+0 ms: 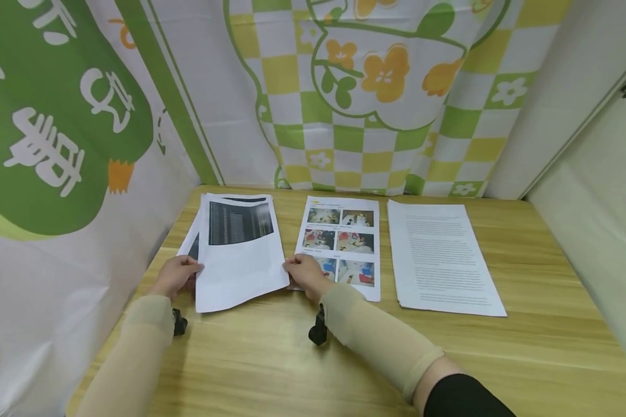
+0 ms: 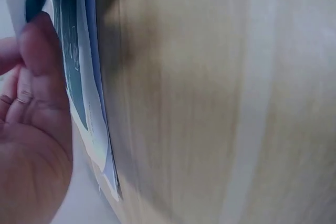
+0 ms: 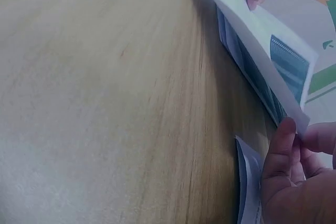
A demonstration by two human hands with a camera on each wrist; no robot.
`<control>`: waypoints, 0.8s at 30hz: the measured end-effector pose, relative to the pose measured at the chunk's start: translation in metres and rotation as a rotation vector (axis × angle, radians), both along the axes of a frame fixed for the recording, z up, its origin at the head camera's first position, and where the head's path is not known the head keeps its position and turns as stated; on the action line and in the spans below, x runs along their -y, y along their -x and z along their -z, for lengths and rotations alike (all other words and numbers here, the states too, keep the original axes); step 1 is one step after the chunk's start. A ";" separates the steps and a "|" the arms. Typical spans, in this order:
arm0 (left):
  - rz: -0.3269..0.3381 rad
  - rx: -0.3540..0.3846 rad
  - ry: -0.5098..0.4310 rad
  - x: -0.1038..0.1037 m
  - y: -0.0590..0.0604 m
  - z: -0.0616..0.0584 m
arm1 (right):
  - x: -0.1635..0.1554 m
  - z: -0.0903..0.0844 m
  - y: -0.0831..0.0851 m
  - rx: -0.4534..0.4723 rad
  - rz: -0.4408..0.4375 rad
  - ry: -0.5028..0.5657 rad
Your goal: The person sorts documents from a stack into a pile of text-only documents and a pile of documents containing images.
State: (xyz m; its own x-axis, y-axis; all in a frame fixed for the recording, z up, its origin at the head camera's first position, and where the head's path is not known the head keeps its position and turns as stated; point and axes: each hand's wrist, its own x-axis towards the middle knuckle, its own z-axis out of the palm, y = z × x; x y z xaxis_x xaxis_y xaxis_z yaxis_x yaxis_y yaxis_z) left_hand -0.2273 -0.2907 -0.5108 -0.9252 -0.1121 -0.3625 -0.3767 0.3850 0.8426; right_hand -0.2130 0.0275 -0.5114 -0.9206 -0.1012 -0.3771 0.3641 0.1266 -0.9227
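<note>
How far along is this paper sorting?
Laid out already: a photo page and a text stack. In hand: the left hand and right hand pinch a dark-printed sheet, lifted off more sheets beneath. Those look left.

The left hand (image 2: 31, 129) fills the lower left corner, with the palm turned to the camera. Its thumb (image 2: 39, 51) lies against the edge of a thin stack of paper sheets (image 2: 86, 114). The sheets have a dark blue-green print and white margins, and their edges are slightly fanned. To the right of them the wooden tabletop (image 2: 220, 103) takes the rest of the view, pale and blurred.
</note>
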 end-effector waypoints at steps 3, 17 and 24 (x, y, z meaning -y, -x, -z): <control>0.014 -0.038 -0.016 0.001 -0.002 -0.001 | -0.003 0.003 0.001 -0.017 0.014 0.016; 0.011 -0.107 -0.100 -0.012 0.000 -0.010 | -0.018 0.008 0.000 -0.023 0.077 0.087; 0.037 -0.126 -0.141 -0.030 0.005 -0.009 | -0.035 0.005 0.004 -0.020 0.134 0.064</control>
State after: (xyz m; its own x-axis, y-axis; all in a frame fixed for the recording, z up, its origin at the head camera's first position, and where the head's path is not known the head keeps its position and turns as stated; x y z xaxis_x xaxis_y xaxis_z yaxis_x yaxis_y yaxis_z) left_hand -0.2322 -0.2612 -0.5016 -0.9669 -0.0335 -0.2530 -0.2524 0.2718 0.9287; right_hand -0.2172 0.0621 -0.5163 -0.9349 -0.0001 -0.3549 0.3548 0.0184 -0.9348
